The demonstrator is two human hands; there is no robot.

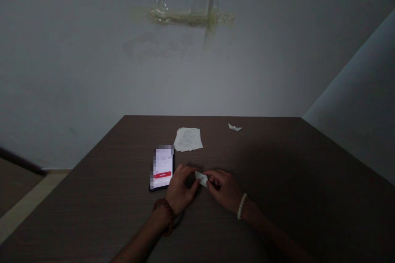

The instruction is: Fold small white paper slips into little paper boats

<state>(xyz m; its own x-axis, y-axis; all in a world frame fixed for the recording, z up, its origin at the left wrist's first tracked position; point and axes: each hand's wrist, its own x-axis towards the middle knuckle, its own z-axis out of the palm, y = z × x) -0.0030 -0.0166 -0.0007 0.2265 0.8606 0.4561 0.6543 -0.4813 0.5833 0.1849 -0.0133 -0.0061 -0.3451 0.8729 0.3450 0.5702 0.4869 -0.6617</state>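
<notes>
A small folded piece of white paper point(201, 178) is held between my two hands, just above or on the table. My left hand point(182, 187) pinches its left side between thumb and forefinger. On the opposite side, the fingertips of my right hand point(224, 188) close on the paper's right edge. The fingers partly cover both ends, so its full shape is hidden. Beside my left hand lies a phone point(163, 168) with its screen lit, showing a red bar. Farther back, a folded paper boat point(235, 128) rests on the table.
A loose stack of printed paper sheets point(187, 139) lies behind the phone. The dark wooden table point(101, 197) reaches back to a grey wall point(92, 49) bearing strips of yellowed tape point(185, 18). A pale slanted surface point(364, 102) borders the table's right side.
</notes>
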